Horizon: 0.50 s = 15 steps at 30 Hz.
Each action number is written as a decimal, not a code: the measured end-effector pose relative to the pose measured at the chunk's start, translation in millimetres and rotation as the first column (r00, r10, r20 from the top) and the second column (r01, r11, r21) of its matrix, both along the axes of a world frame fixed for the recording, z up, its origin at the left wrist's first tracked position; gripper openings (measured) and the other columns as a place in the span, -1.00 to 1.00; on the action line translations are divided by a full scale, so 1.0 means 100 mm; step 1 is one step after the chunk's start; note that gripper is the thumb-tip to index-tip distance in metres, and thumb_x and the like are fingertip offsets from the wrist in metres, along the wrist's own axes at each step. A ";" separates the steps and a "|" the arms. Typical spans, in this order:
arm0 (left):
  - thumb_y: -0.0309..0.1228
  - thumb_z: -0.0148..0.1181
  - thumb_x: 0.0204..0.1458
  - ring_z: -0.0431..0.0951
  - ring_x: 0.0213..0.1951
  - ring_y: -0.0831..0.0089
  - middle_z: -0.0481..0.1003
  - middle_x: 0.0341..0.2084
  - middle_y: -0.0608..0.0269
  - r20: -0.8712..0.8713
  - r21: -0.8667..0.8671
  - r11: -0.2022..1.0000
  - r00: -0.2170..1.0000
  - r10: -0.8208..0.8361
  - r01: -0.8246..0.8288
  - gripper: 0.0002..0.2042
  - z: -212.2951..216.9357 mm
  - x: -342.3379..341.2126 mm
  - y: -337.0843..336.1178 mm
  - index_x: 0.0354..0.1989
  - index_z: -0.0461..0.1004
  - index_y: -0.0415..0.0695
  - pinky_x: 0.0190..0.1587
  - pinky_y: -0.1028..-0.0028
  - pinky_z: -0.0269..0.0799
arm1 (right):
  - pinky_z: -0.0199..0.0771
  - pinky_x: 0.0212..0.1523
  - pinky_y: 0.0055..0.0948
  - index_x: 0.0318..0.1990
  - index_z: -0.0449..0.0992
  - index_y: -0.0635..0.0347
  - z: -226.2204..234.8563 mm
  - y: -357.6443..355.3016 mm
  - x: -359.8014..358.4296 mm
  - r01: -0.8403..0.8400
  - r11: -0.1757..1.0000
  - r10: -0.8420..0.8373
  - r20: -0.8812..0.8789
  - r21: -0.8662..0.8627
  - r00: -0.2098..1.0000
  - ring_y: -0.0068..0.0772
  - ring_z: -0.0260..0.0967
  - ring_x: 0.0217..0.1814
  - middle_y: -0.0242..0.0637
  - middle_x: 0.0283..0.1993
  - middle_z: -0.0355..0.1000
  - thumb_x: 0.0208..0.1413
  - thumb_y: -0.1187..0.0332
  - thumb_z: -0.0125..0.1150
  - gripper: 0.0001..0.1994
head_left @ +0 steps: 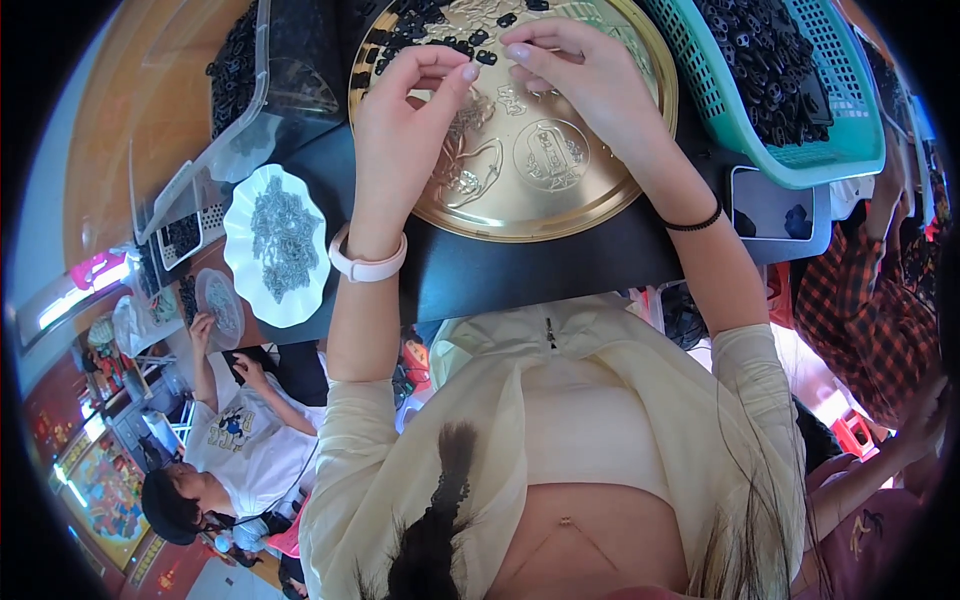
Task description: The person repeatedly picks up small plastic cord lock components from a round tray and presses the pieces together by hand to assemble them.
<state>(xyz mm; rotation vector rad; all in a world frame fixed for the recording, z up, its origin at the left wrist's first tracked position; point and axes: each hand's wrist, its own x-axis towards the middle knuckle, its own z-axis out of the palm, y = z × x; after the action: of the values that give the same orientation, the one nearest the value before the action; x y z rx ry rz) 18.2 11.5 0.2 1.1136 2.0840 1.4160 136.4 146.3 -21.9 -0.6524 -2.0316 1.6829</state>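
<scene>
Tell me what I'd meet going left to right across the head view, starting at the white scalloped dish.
White scalloped dish → left hand → right hand → teal-green basket.

It looks like a small hand-assembly workshop: toward the dark table's [440, 278] right edge stands a green basket [840, 165] heaped with black parts, near its left edge a white dish [240, 245] of small metal pieces, and nearby a co-worker [245, 440] reaches to a tub [237, 322].
</scene>
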 end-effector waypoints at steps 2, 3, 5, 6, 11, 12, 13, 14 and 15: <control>-0.45 0.21 -0.01 0.45 -0.44 0.67 0.53 -0.44 0.40 0.033 0.103 0.994 0.999 0.030 -0.034 -0.88 0.00 0.02 0.01 -0.30 0.49 -0.18 -0.40 0.64 0.34 | 0.41 -0.25 -0.68 -0.10 0.50 0.22 0.06 -0.05 0.00 -0.035 0.939 -0.030 -0.183 -0.343 0.983 -0.64 0.45 -0.24 -0.27 -0.21 0.50 0.13 0.33 0.12 -0.77; -0.45 0.21 -0.01 0.45 -0.44 0.67 0.53 -0.44 0.40 0.032 0.104 0.994 0.999 0.034 -0.037 -0.88 0.00 0.03 0.01 -0.30 0.49 -0.18 -0.40 0.64 0.34 | 0.41 -0.25 -0.68 -0.10 0.50 0.22 0.08 -0.07 0.00 -0.039 0.939 -0.027 -0.184 -0.343 0.983 -0.64 0.45 -0.24 -0.27 -0.21 0.50 0.13 0.33 0.12 -0.77; -0.46 0.22 -0.02 0.47 -0.41 0.68 0.54 -0.42 0.38 0.001 0.151 0.988 0.999 0.037 -0.036 -0.88 -0.01 0.05 0.01 -0.31 0.50 -0.18 -0.41 0.66 0.35 | 0.42 -0.19 -0.67 -0.02 0.45 0.22 0.11 -0.11 0.01 -0.017 0.914 -0.062 -0.180 -0.406 0.982 -0.57 0.46 -0.17 -0.29 -0.12 0.49 0.15 0.32 0.10 -0.72; -0.46 0.22 -0.02 0.47 -0.41 0.68 0.54 -0.42 0.38 0.002 0.150 0.988 0.999 0.038 -0.038 -0.88 0.01 0.08 0.02 -0.31 0.50 -0.18 -0.41 0.66 0.35 | 0.42 -0.19 -0.67 -0.02 0.45 0.22 0.11 -0.13 0.01 -0.018 0.913 -0.060 -0.179 -0.407 0.982 -0.57 0.46 -0.17 -0.29 -0.12 0.49 0.15 0.32 0.10 -0.72; -0.44 0.22 -0.01 0.50 -0.44 0.66 0.57 -0.42 0.33 -0.095 0.116 0.991 0.993 0.075 -0.064 -0.86 0.05 0.16 0.02 -0.26 0.55 -0.14 -0.43 0.66 0.38 | 0.42 -0.18 -0.65 -0.02 0.45 0.20 0.08 -0.22 -0.01 -0.011 0.875 -0.110 -0.221 -0.484 0.969 -0.59 0.45 -0.12 -0.31 -0.13 0.48 0.17 0.31 0.08 -0.73; -0.44 0.22 -0.01 0.50 -0.44 0.66 0.57 -0.42 0.33 -0.096 0.116 0.991 0.992 0.076 -0.065 -0.86 0.04 0.17 0.03 -0.26 0.55 -0.14 -0.43 0.66 0.38 | 0.42 -0.18 -0.65 -0.02 0.45 0.20 0.09 -0.24 -0.01 -0.012 0.875 -0.109 -0.221 -0.484 0.969 -0.59 0.45 -0.12 -0.31 -0.13 0.48 0.17 0.31 0.08 -0.73; -0.43 0.22 -0.01 0.50 -0.46 0.65 0.57 -0.43 0.32 -0.076 0.145 0.987 0.993 0.087 -0.075 -0.85 0.03 0.17 0.04 -0.25 0.56 -0.14 -0.43 0.66 0.38 | 0.42 -0.19 -0.65 -0.02 0.46 0.20 0.10 -0.26 -0.02 -0.007 0.873 -0.102 -0.197 -0.488 0.975 -0.60 0.44 -0.13 -0.32 -0.14 0.49 0.16 0.32 0.08 -0.73; -0.43 0.22 -0.01 0.50 -0.47 0.65 0.57 -0.44 0.31 -0.056 0.173 0.981 0.994 0.097 -0.086 -0.84 0.02 0.17 0.04 -0.24 0.56 -0.14 -0.42 0.65 0.39 | 0.42 -0.19 -0.65 -0.02 0.46 0.20 0.10 -0.27 -0.02 -0.002 0.870 -0.095 -0.172 -0.492 0.981 -0.62 0.44 -0.14 -0.32 -0.16 0.49 0.16 0.32 0.09 -0.73; -0.43 0.22 -0.01 0.50 -0.47 0.65 0.57 -0.44 0.31 -0.056 0.171 0.981 0.994 0.097 -0.086 -0.84 0.00 0.16 0.04 -0.24 0.56 -0.14 -0.42 0.65 0.39 | 0.42 -0.19 -0.65 -0.02 0.46 0.20 0.10 -0.27 -0.03 -0.002 0.869 -0.095 -0.171 -0.494 0.981 -0.62 0.44 -0.14 -0.32 -0.16 0.49 0.16 0.32 0.09 -0.73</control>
<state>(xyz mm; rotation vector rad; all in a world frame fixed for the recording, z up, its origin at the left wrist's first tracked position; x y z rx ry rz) 34.2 15.8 0.1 1.1539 2.1161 1.6478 133.8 119.7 -12.3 -0.6592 -1.4423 2.1651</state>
